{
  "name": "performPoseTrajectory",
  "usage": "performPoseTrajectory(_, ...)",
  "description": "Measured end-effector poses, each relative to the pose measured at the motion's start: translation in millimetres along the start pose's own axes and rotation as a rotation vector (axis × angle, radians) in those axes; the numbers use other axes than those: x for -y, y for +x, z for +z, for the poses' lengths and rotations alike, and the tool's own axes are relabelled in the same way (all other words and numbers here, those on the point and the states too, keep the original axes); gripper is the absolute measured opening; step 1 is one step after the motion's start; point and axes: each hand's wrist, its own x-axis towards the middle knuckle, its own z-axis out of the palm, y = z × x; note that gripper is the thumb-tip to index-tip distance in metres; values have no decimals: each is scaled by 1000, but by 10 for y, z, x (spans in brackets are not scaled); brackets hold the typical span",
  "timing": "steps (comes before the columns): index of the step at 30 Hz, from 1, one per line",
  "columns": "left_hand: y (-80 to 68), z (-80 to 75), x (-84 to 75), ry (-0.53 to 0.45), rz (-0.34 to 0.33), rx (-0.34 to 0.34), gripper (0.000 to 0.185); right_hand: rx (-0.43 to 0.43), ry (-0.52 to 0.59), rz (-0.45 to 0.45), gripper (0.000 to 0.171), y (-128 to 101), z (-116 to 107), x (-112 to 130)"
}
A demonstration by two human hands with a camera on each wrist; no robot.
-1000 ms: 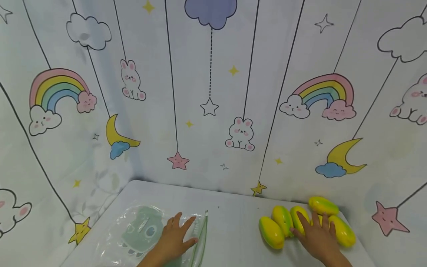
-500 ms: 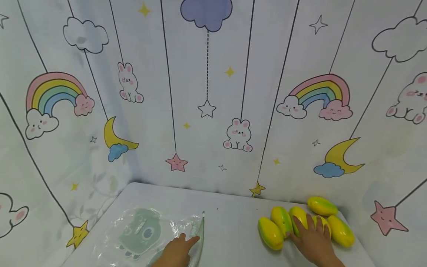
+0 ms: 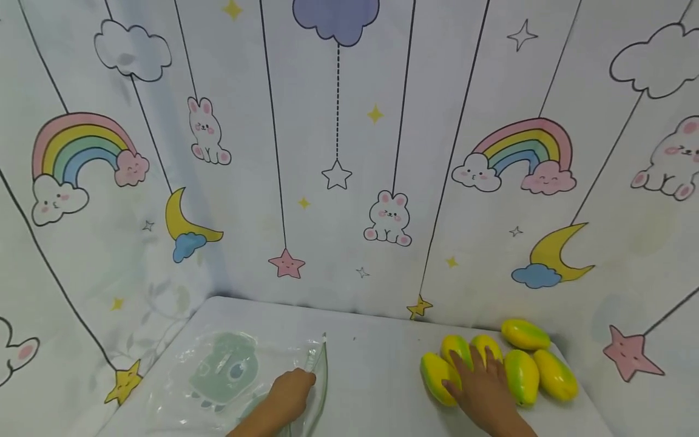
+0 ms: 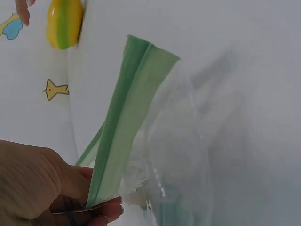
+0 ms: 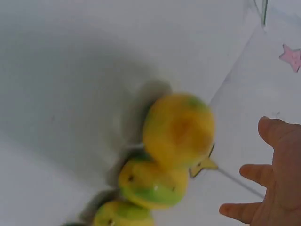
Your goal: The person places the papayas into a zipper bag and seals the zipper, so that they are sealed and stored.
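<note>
A clear zip bag with a green cartoon print lies on the white table at the left. My left hand pinches its green zip strip between thumb and fingers and lifts that edge off the table. Several yellow-green mangoes lie in a cluster at the right. My right hand hovers over the leftmost mangoes with fingers spread. In the right wrist view the fingers stand apart from the mangoes and hold nothing.
Fabric walls printed with rainbows, clouds, rabbits and stars close in the table at the back and both sides. One mango lies against the back right wall. Bare table surface shows between bag and mangoes.
My left hand went from lying flat on the bag to pinching its zip edge and raising it. My right hand slid left across the mangoes.
</note>
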Motion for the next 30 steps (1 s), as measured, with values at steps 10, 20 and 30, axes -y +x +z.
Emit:
performPoseTrajectory(10, 429, -223, -181, 96, 44, -66, 12, -35, 110, -352, 62, 90, 134, 905)
performPoseTrajectory(20, 539, -235, -286, -120, 12, -89, 18, -237, 447, -470, 41, 360, 421, 1533)
performPoseTrajectory(30, 576, -399, -504, -165, 41, -198, 23, -329, 884, -365, 36, 571, 728, 1842)
